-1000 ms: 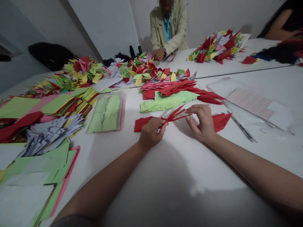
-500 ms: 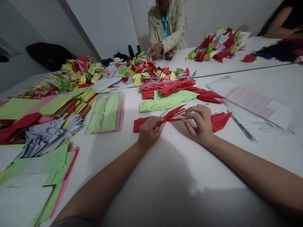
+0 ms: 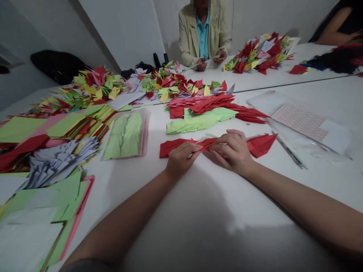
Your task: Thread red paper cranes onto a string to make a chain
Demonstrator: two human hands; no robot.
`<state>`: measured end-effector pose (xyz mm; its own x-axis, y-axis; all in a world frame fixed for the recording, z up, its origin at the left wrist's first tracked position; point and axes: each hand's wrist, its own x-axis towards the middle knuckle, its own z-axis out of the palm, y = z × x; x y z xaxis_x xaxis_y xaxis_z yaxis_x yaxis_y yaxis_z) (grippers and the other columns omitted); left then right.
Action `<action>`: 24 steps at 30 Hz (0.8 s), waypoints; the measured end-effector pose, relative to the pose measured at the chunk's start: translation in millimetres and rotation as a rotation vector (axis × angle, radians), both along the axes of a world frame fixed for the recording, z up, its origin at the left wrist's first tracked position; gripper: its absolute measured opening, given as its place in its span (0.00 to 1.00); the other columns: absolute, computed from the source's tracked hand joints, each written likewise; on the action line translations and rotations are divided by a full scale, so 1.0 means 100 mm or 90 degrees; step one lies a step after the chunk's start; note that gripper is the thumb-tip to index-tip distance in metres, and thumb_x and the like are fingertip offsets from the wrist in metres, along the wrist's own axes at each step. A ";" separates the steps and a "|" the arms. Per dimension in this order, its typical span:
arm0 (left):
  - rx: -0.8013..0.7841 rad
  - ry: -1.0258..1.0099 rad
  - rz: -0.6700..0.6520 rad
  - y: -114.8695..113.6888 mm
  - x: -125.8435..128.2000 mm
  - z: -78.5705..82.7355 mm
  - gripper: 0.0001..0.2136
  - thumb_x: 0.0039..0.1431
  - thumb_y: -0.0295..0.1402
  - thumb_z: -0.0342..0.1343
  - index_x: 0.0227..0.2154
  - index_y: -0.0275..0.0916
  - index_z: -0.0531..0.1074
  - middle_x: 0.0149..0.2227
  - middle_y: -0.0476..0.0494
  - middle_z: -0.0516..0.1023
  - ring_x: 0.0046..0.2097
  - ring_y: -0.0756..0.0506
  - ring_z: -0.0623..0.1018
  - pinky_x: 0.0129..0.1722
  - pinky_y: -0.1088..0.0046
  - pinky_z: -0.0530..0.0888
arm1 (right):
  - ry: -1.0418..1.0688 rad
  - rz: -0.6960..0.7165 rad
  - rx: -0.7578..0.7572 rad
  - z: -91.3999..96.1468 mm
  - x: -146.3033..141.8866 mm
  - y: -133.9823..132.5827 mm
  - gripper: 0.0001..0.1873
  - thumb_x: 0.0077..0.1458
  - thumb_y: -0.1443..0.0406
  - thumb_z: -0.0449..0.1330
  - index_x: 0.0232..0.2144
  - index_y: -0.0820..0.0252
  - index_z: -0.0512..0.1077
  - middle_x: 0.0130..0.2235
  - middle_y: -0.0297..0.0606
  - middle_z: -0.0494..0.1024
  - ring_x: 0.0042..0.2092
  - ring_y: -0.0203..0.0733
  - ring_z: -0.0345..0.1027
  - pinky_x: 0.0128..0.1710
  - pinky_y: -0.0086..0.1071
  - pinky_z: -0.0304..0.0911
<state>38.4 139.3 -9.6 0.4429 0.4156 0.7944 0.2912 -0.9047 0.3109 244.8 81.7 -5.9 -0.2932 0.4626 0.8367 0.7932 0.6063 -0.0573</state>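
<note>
A folded red paper piece (image 3: 176, 147) lies flat on the white table (image 3: 181, 211), with pointed wings stretching left and right. My left hand (image 3: 181, 159) pinches its middle from the left side. My right hand (image 3: 232, 152) grips the same piece just to the right, fingers curled over the fold. The two hands nearly touch, and they hide most of the central folds. Behind the hands lies a stack of folded light green paper (image 3: 195, 122).
A pile of red folded pieces (image 3: 204, 105) and heaps of multicoloured origami spread across the table. A plastic sleeve of green paper (image 3: 124, 138) is to my left. To the right lie a pink grid sheet (image 3: 299, 122) and a pen (image 3: 289, 151). A person in a beige jacket (image 3: 193, 37) sits opposite.
My hands have moved closer together and pressed the raised red folds down flat. The person opposite has moved both hands apart, now holding a thin strip.
</note>
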 end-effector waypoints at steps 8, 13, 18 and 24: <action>0.028 0.013 -0.034 -0.02 -0.01 -0.01 0.07 0.57 0.24 0.59 0.37 0.41 0.76 0.35 0.50 0.82 0.38 0.49 0.82 0.41 0.74 0.80 | -0.012 0.047 -0.024 0.00 0.00 -0.02 0.09 0.56 0.67 0.62 0.40 0.54 0.70 0.40 0.36 0.77 0.42 0.41 0.70 0.53 0.45 0.61; 0.080 0.056 -0.025 -0.05 -0.01 0.01 0.06 0.59 0.25 0.57 0.37 0.40 0.76 0.35 0.50 0.82 0.39 0.49 0.82 0.41 0.76 0.79 | -0.031 0.055 -0.045 0.04 -0.02 -0.03 0.06 0.58 0.66 0.60 0.39 0.53 0.69 0.42 0.36 0.78 0.45 0.43 0.69 0.53 0.46 0.60; 0.068 0.081 -0.041 -0.07 -0.01 0.05 0.07 0.60 0.24 0.55 0.37 0.40 0.75 0.34 0.49 0.82 0.38 0.50 0.81 0.39 0.78 0.78 | -0.026 0.076 -0.058 0.06 0.00 -0.01 0.06 0.57 0.68 0.59 0.38 0.55 0.68 0.43 0.38 0.77 0.46 0.44 0.69 0.55 0.47 0.58; 0.055 0.026 -0.040 -0.06 0.00 0.08 0.05 0.58 0.24 0.57 0.35 0.39 0.75 0.32 0.47 0.81 0.36 0.49 0.81 0.36 0.76 0.78 | 0.015 0.085 -0.075 0.07 0.08 0.03 0.06 0.57 0.69 0.57 0.37 0.55 0.67 0.43 0.40 0.75 0.47 0.46 0.69 0.54 0.50 0.59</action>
